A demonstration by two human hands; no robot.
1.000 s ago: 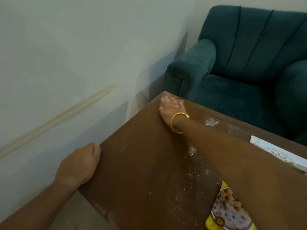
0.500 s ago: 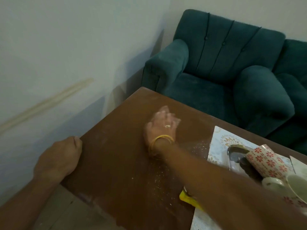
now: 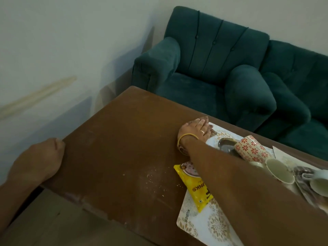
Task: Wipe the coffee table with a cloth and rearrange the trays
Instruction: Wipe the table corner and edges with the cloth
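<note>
The left hand (image 3: 38, 160) grips the surface (image 3: 115, 139) edge, well left of the tray (image 3: 209, 226). The right hand (image 3: 195, 129) lies flat with fingers straight at the tray's far corner, holding nothing visible. The tray reads "KUBER"; the yellow packet (image 3: 197, 190) overlapping its left edge reads "UNKS". Just left of the tray lie crumbs (image 3: 150, 176), with bare wood beyond.

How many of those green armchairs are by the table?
2. The first armchair stands beyond the coffee table's far corner; the second armchair sits beside it, cut by the picture's edge, so more may be hidden.
</note>
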